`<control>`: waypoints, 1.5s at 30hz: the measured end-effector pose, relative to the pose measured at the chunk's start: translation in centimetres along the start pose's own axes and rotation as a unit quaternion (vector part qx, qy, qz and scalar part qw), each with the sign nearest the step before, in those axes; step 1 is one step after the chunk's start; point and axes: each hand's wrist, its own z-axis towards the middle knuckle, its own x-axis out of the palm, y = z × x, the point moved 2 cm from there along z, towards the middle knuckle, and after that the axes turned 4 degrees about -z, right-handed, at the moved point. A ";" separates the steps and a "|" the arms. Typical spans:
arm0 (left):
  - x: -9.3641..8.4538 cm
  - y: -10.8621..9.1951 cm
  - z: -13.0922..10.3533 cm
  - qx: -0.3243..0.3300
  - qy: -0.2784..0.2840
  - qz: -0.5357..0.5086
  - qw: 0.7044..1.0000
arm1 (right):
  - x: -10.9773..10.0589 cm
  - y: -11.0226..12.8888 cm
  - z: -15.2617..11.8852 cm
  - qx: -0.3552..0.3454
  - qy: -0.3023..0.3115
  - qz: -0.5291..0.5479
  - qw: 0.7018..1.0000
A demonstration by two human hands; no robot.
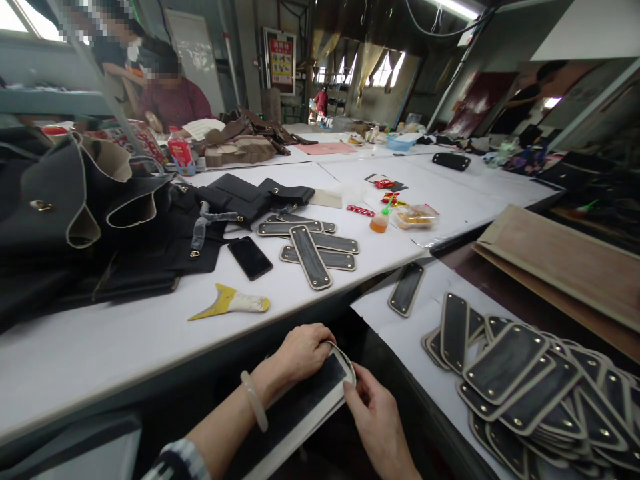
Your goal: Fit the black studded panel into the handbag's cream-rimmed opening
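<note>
Both hands grip a long black leather piece with a pale border (307, 407), held low in front of me, below the table edge. My left hand (305, 350) closes over its far end, fingers curled around the edge. On the opposite side my right hand (373, 413) pinches the border near the rounded corner between thumb and fingers. The near end of the piece runs out of view at the bottom. Close by on the table lie several black strips with pale edging and rivets (311, 257), a black phone (250, 257) and a yellow-and-white pointed tool (231, 302).
Black leather bags (45, 193) fill the table's left side. A large heap of riveted black pieces (540, 380) covers the right table, beside a brown board (565, 267). A small glue bottle (380, 221) and food packets stand mid-table. A co-worker (175, 100) sits across.
</note>
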 end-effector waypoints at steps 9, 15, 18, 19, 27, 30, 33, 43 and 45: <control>0.0 -0.1 -0.3 -0.015 0.008 -0.033 0.999 | -0.7 0.4 0.1 -0.049 0.001 0.013 0.999; 0.2 0.4 0.0 -0.001 -0.003 -0.040 0.999 | -0.9 0.9 1.4 -0.109 -0.029 -0.061 0.992; 0.4 0.5 0.2 0.006 -0.002 -0.043 0.999 | -0.8 1.1 1.7 -0.126 -0.038 -0.088 0.987; 0.4 0.5 0.3 0.007 -0.001 -0.046 0.999 | -0.8 1.1 1.7 -0.129 -0.042 -0.095 0.986; -0.1 0.1 0.3 0.001 0.025 -0.094 0.995 | -0.7 0.5 1.4 -0.124 -0.047 -0.071 0.989; -1.0 0.4 -0.7 -0.023 0.028 -0.147 0.988 | -1.0 0.3 1.5 -0.113 -0.028 -0.054 0.992; -2.8 1.4 -3.3 -0.054 -0.002 -0.221 0.974 | -1.5 -0.1 1.7 -0.116 -0.032 -0.064 0.991; -2.1 5.8 -21.5 -0.223 -0.370 -0.390 0.813 | -0.1 3.6 -0.6 -0.449 -0.044 -0.151 0.880; 1.1 6.2 -23.6 -0.249 -0.423 -0.439 0.752 | 1.4 5.4 -1.3 -0.485 0.038 -0.145 0.861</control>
